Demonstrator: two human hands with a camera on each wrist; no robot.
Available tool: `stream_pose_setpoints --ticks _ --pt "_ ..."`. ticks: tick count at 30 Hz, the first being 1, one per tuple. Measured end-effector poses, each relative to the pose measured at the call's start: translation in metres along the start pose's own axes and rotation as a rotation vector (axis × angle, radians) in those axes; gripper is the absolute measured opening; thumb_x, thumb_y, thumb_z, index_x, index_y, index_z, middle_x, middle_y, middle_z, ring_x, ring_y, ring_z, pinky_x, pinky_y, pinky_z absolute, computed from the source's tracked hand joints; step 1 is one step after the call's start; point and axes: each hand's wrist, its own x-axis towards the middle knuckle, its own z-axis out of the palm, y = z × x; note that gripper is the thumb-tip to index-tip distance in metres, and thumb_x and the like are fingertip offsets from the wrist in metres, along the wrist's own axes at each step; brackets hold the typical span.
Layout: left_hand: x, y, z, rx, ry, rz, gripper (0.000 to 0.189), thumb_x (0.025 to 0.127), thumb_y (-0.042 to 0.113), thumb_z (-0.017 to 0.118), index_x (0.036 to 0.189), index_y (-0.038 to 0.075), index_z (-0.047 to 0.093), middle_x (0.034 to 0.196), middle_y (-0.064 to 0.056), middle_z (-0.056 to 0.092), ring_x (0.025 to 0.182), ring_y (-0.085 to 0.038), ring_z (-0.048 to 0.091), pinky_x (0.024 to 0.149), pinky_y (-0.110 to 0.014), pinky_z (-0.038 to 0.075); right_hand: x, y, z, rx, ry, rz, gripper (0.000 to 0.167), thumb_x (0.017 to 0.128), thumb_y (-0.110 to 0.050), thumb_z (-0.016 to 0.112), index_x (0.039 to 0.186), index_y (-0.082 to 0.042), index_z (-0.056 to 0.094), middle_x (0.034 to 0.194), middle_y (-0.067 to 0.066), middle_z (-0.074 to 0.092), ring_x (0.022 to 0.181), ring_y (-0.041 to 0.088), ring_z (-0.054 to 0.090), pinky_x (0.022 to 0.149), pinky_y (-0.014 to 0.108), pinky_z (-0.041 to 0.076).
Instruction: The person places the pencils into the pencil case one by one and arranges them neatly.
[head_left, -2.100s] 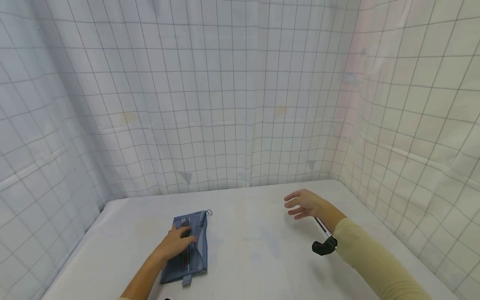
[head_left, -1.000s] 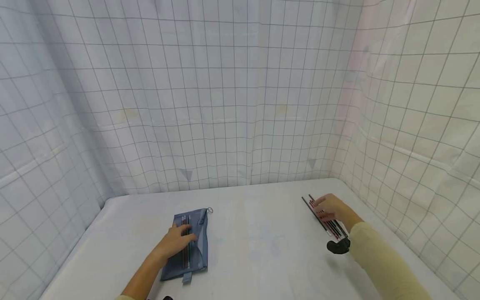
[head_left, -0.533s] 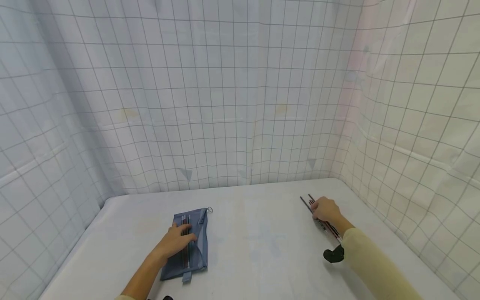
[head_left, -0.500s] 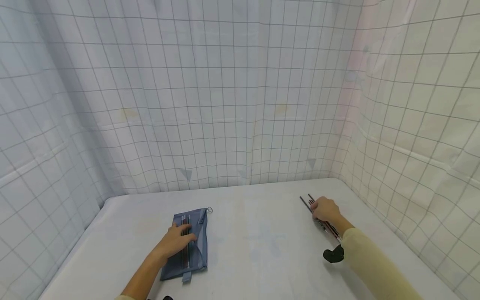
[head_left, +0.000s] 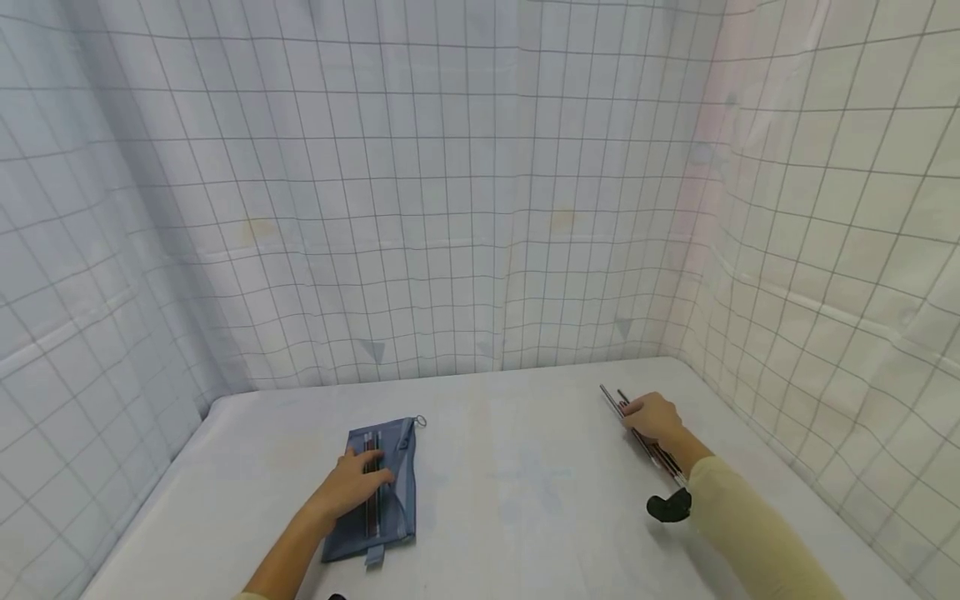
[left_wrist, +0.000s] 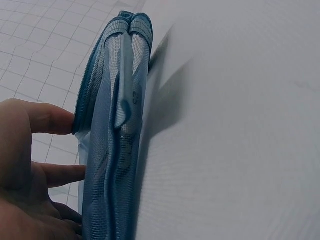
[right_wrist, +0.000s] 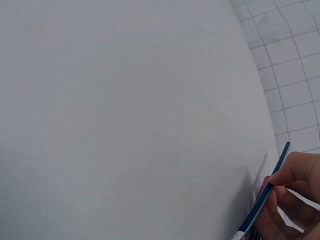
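On the left of the table, in the head view, a blue mesh zip pencil case (head_left: 397, 500) lies flat, with several slim pencils (head_left: 372, 517) showing at its middle. My left hand (head_left: 351, 485) rests on it, fingers spread and fairly straight; the left wrist view shows fingertips touching the case (left_wrist: 112, 150). Over on the right, my right hand (head_left: 654, 417) pinches a slim blue pencil (right_wrist: 260, 206) between thumb and fingers, tilted above the table in the right wrist view. Several more pencils (head_left: 670, 461) lie beneath that hand, partly hidden by it.
A white table (head_left: 510, 475) spreads between the two hands. Grid-patterned white curtains (head_left: 480, 208) hang behind it and along both sides. A dark wrist camera (head_left: 670, 506) hangs under my right wrist. The case's metal ring (head_left: 421, 421) sticks out at its far corner.
My right hand came down and right onto the loose pencils, closed its fingers, and has now raised one pencil slightly. My left hand stays on the pencil case.
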Motion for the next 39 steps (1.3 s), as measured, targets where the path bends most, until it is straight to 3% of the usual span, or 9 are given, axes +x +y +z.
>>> stream_pose_setpoints --ticks 4,12,17,22,26,34,39 --pt "0.000 0.000 0.000 -0.001 -0.001 0.000 0.072 0.094 0.033 0.064 0.149 -0.010 0.045 0.154 -0.052 0.003 0.140 -0.071 0.007 0.106 -0.082 0.015 0.002 -0.006 -0.005 0.143 -0.029 0.063 0.034 0.093 -0.006 0.068 0.123 0.010 0.068 0.127 0.030 0.062 0.104 0.037 0.064 0.076 0.043 0.059" --pt "0.000 0.002 -0.001 -0.008 -0.001 0.006 0.071 0.095 0.033 0.063 0.149 -0.010 0.044 0.155 -0.051 0.003 0.141 -0.070 0.006 0.107 -0.082 0.014 0.005 -0.016 -0.009 0.326 -0.076 0.117 0.035 0.094 -0.002 0.064 0.126 0.011 0.064 0.092 0.011 0.064 0.075 0.020 0.058 0.063 0.033 0.054" --pt "0.000 0.002 -0.001 -0.003 0.000 0.006 0.071 0.095 0.033 0.063 0.149 -0.010 0.044 0.155 -0.051 0.003 0.140 -0.071 0.007 0.106 -0.082 0.015 0.001 -0.021 -0.008 0.475 -0.090 0.156 0.041 0.093 0.002 0.066 0.132 0.011 0.061 0.107 0.012 0.066 0.080 0.016 0.062 0.070 0.033 0.056" --pt "-0.001 0.002 -0.001 -0.001 0.000 0.008 0.071 0.095 0.032 0.063 0.149 -0.010 0.044 0.155 -0.051 0.003 0.141 -0.070 0.006 0.106 -0.082 0.014 -0.001 -0.024 -0.003 0.533 -0.114 0.172 0.045 0.093 0.001 0.067 0.136 0.009 0.060 0.128 0.021 0.061 0.085 0.017 0.063 0.074 0.033 0.057" --pt "-0.001 0.002 -0.001 0.010 0.002 0.004 0.071 0.095 0.033 0.064 0.149 -0.009 0.044 0.155 -0.051 0.003 0.140 -0.071 0.008 0.106 -0.082 0.015 -0.001 -0.026 0.002 0.581 -0.144 0.180 0.044 0.092 0.002 0.067 0.136 0.010 0.060 0.136 0.025 0.054 0.086 0.018 0.062 0.072 0.029 0.057" --pt "0.000 0.000 0.001 0.018 0.006 -0.002 0.072 0.094 0.034 0.064 0.149 -0.009 0.045 0.155 -0.051 0.003 0.140 -0.071 0.008 0.106 -0.082 0.015 -0.003 -0.035 0.014 0.634 -0.158 0.190 0.039 0.091 0.004 0.070 0.130 0.011 0.064 0.112 0.015 0.066 0.084 0.019 0.064 0.069 0.028 0.056" --pt "0.000 0.000 0.001 0.016 0.006 0.006 0.071 0.095 0.033 0.064 0.149 -0.009 0.045 0.155 -0.051 0.003 0.140 -0.071 0.007 0.106 -0.082 0.014 -0.004 -0.044 0.020 0.661 -0.169 0.186 0.039 0.091 0.006 0.069 0.129 0.011 0.064 0.108 0.014 0.067 0.081 0.018 0.065 0.069 0.028 0.057"
